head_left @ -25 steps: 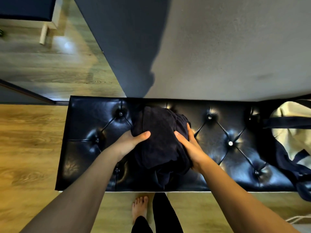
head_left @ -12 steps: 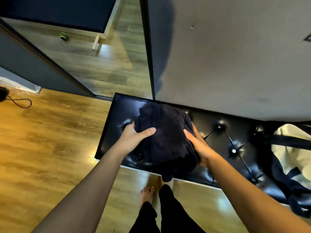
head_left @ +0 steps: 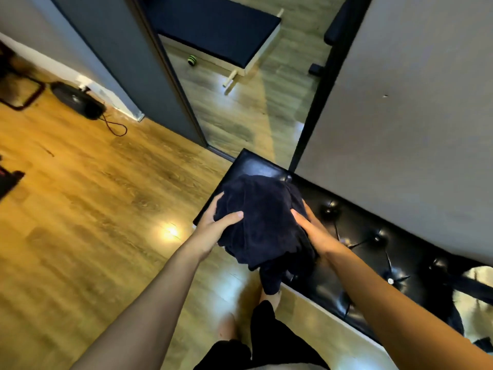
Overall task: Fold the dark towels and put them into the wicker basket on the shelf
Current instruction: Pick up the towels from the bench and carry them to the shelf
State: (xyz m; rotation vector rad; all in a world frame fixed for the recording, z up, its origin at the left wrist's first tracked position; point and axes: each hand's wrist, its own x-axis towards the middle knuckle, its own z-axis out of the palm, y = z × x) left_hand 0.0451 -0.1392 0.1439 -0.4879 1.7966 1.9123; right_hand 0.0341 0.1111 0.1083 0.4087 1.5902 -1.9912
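A bundle of dark towels [head_left: 262,222] is held in the air in front of me, above the left end of a black tufted bench [head_left: 373,252]. My left hand [head_left: 213,225] grips the bundle's left side with the thumb on top. My right hand [head_left: 313,231] clasps its right side. A loose corner of towel hangs down below the bundle toward my feet. No wicker basket or shelf is in view.
A grey wall [head_left: 413,129] runs behind the bench. A tall mirror [head_left: 253,89] leans left of it. A wooden floor [head_left: 80,209] spreads to the left, with a round black device [head_left: 77,100] and its cable by the far wall. A cream bag [head_left: 477,297] sits at the bench's right end.
The towel bundle has been lifted off the bench in both hands. My view has swung left, so the bench has slid right and more open floor shows.
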